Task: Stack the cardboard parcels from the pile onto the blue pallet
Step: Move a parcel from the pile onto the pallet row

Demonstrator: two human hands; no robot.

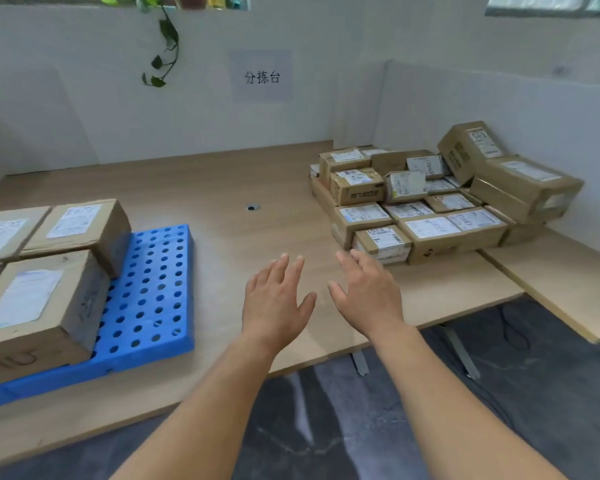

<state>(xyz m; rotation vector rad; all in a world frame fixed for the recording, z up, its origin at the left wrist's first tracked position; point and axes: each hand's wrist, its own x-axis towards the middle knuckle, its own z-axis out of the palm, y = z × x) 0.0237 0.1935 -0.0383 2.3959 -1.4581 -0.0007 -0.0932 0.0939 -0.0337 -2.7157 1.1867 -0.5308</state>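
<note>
**Cardboard parcels (430, 216), brown, white-labelled: heap at right, some on pallet at left**

Heap: many boxes of mixed sizes, loosely piled at the far right of the light wood-grain surface (222, 181), against the white partition wall (499, 109). Most lie flat, labels up. The large top box (468, 147) sits tilted at the back right. A small front box (383, 242) marks the heap's near-left corner.

Blue perforated plastic pallet (153, 289): flat on the near left of the surface, well apart from the heap. Three large parcels show on it, plus a sliver of a fourth cut by the frame edge. The nearest parcel (39, 306) and the one behind it (80, 226) are set close together. The pallet's right strip is bare, holes showing.

Hands: left hand (274, 299) and right hand (368, 296) are both over the surface between pallet and heap, nearer the heap. Backs are up, fingers straight and spread, nothing held. The two hands are just beside each other, not touching. The right fingertips (345, 261) are just beside the small front box; contact cannot be told. Forearms are bare.

Surroundings:
- A small dark round hole (253, 207) sits mid-surface.
- A white paper sign with dark characters (262, 77) is on the back wall.
- A green trailing vine (167, 46) hangs down the wall at upper left.
- A second wood-grain top (568, 282) adjoins at right.
- Dark marbled floor (326, 427) and grey metal legs (359, 363) show below.
</note>
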